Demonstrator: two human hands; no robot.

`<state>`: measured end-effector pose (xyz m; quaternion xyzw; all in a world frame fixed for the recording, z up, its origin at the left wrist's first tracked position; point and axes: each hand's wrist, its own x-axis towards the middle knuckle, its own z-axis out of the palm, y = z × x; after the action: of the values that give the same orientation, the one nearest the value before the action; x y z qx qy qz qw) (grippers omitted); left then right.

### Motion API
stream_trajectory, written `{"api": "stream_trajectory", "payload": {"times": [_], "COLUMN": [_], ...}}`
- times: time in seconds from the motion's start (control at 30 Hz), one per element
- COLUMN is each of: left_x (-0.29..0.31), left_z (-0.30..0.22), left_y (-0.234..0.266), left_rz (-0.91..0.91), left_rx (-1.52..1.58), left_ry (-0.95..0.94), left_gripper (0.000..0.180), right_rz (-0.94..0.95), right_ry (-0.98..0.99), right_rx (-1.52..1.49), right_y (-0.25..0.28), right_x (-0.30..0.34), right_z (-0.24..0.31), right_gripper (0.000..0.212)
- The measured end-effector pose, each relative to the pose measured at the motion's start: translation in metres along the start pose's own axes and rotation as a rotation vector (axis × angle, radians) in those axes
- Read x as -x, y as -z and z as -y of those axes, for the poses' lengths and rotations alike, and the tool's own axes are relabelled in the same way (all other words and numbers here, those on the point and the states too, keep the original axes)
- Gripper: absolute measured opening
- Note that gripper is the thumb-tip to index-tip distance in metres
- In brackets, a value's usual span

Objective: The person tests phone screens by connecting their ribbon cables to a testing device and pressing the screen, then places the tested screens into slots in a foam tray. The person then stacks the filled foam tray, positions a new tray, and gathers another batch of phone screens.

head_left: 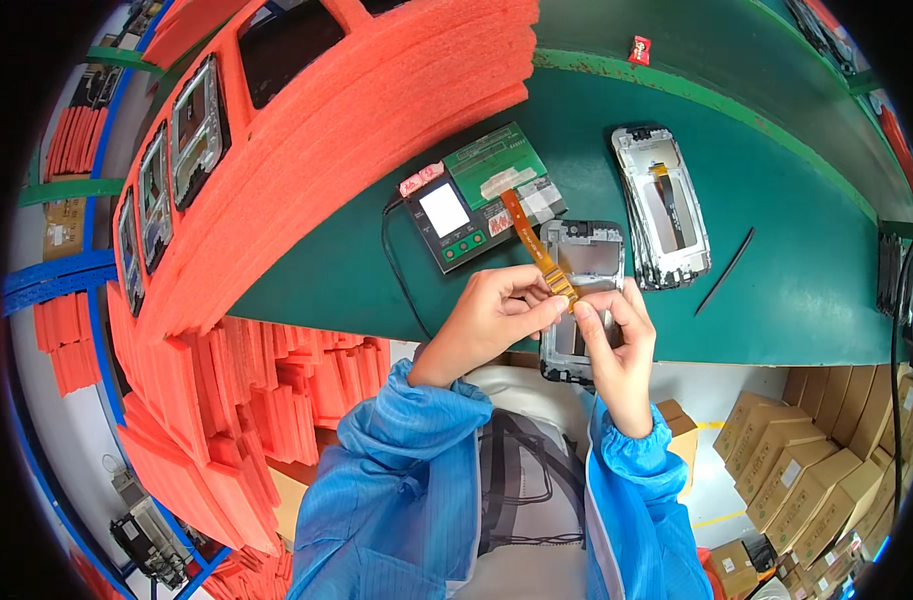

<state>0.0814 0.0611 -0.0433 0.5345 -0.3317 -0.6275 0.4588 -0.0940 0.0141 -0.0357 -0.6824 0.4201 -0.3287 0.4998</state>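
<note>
Both the left hand [492, 318] and right hand [622, 345] pinch the orange ribbon cable [530, 238] at picture centre, over a phone housing [592, 260]; a crooked tug could crease the ribbon or drag the tester [477, 205].

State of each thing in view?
Device: screen lit white
Orange cable: runs off the device
Left hand: pinching cable
Right hand: at cable's lower end, grip unclear
Phone frame: partly covered by hands
Frames at right: stacked
Black stick: lying loose
Red foam: stacked

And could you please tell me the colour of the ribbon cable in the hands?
The ribbon cable is orange-gold; it shows best in the head view.
</note>
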Motion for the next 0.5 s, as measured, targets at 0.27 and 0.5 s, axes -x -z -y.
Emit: {"api": "stream_trajectory", "payload": {"times": [0.27,0.5], "left_x": [0.034,0.051], "left_z": [-0.010,-0.006], "left_y": [0.000,0.030], "left_rz": [-0.627,-0.687], "left_rx": [-0.561,-1.155], "left_ry": [-0.386,-0.447], "left_gripper": [0.007,0.032], "right_rz": [-0.024,0.005], "right_ry": [-0.061,-0.069], "right_rx": [-0.127,-0.146], "right_y": [0.000,0.002], "right_x": [0.000,-0.001], "right_z": [0.002,0.001], "right_gripper": [0.008,0.010]}}
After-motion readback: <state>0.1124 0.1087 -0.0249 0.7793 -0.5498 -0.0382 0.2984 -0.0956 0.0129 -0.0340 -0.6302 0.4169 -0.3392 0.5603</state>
